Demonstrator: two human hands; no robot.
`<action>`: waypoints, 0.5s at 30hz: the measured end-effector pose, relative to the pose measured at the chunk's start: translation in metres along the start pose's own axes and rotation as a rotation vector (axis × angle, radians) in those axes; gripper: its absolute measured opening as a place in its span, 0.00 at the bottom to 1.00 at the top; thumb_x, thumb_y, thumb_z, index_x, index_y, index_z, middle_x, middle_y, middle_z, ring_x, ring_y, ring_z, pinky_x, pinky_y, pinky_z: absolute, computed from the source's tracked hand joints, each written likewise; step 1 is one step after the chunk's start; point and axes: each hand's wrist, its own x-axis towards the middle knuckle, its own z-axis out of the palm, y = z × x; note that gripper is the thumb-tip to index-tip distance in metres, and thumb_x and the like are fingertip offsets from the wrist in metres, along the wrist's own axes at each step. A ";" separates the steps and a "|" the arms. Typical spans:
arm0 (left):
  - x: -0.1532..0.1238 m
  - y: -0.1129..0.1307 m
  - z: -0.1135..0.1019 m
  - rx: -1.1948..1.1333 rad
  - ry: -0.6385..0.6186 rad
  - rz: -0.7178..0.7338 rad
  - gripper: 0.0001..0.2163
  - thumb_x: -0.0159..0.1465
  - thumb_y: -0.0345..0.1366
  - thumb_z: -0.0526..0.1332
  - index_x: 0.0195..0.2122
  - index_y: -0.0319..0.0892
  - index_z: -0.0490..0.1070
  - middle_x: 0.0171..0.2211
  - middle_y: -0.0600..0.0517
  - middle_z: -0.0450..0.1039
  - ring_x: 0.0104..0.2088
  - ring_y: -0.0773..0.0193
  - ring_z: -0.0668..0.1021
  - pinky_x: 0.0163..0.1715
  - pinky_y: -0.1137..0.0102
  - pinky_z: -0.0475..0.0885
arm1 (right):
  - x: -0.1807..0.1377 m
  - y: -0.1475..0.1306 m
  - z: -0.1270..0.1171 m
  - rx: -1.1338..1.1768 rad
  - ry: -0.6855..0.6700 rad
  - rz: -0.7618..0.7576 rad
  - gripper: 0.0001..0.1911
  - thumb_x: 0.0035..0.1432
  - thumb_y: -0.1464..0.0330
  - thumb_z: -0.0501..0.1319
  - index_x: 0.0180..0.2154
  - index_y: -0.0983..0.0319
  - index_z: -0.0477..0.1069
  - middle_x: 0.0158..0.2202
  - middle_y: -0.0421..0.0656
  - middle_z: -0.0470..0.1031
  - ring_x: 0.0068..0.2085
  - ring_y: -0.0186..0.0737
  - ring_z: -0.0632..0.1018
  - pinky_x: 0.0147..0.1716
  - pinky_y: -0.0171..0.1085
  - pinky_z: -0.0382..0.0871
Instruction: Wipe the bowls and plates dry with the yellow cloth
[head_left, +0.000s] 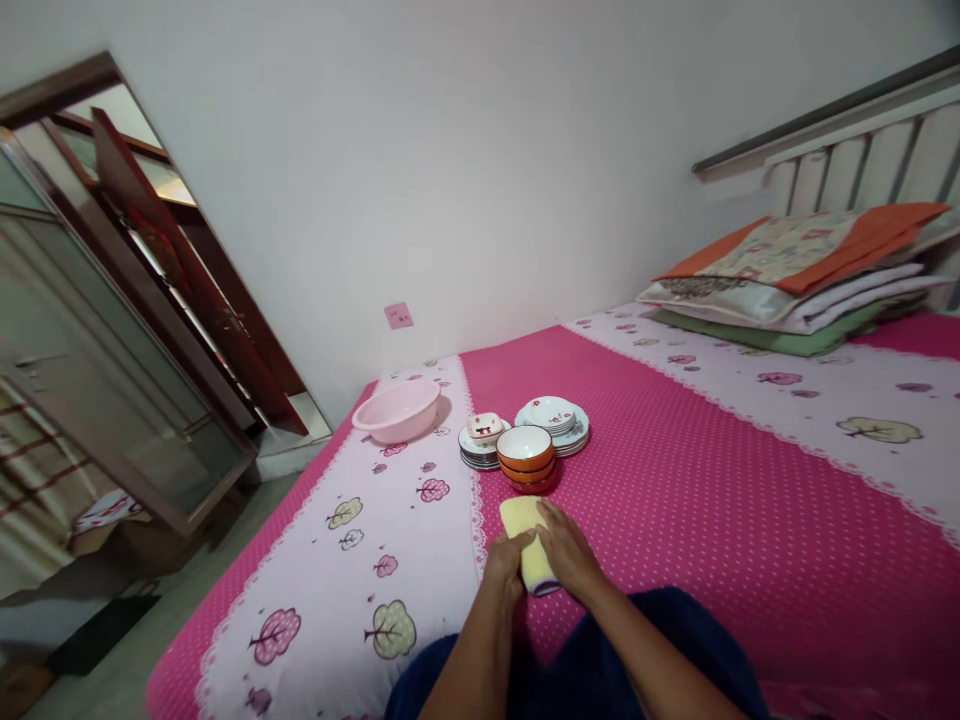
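A yellow sponge point(525, 530) lies on the pink bedsheet point(675, 500) just in front of me. My left hand point(504, 562) grips its near left side with curled fingers. My right hand point(568, 548) rests flat along its right side, fingers stretched forward. Just beyond the sponge stands a stack of orange bowls point(526, 456) with white insides. Behind them are two stacks of white patterned plates point(556, 422), the left stack point(480, 448) carrying a small dish.
A pink plastic basin point(396, 410) sits on the bed to the left of the dishes. Folded pillows and blankets point(795, 280) lie by the headboard at the far right. The bed's left edge drops to the floor beside a glass-fronted door point(112, 330).
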 end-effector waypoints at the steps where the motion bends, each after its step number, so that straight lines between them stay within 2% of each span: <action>1: 0.001 0.003 0.002 -0.004 0.008 -0.032 0.14 0.69 0.40 0.65 0.52 0.39 0.73 0.50 0.45 0.77 0.45 0.57 0.81 0.44 0.58 0.80 | -0.001 0.000 0.000 0.006 0.001 0.001 0.22 0.69 0.62 0.63 0.62 0.58 0.68 0.67 0.50 0.66 0.65 0.56 0.70 0.63 0.62 0.65; 5: 0.006 0.014 0.011 -0.017 0.030 -0.138 0.16 0.70 0.42 0.64 0.55 0.41 0.72 0.53 0.45 0.75 0.47 0.56 0.80 0.45 0.56 0.80 | -0.004 0.002 0.002 0.038 0.006 0.017 0.22 0.69 0.62 0.63 0.62 0.58 0.69 0.67 0.50 0.66 0.65 0.56 0.69 0.63 0.62 0.64; 8: 0.007 0.017 0.009 -0.028 0.011 -0.164 0.17 0.69 0.42 0.64 0.56 0.41 0.71 0.54 0.45 0.74 0.48 0.55 0.80 0.46 0.55 0.79 | -0.006 0.004 0.002 0.079 0.011 0.040 0.22 0.68 0.63 0.64 0.61 0.59 0.69 0.67 0.50 0.66 0.66 0.56 0.69 0.64 0.62 0.63; 15: -0.002 0.003 -0.016 -0.088 -0.124 -0.072 0.14 0.69 0.38 0.65 0.53 0.39 0.73 0.52 0.45 0.76 0.47 0.56 0.80 0.45 0.57 0.80 | -0.009 0.001 -0.004 0.243 0.012 0.108 0.21 0.67 0.62 0.65 0.59 0.60 0.71 0.66 0.50 0.68 0.67 0.56 0.67 0.66 0.63 0.59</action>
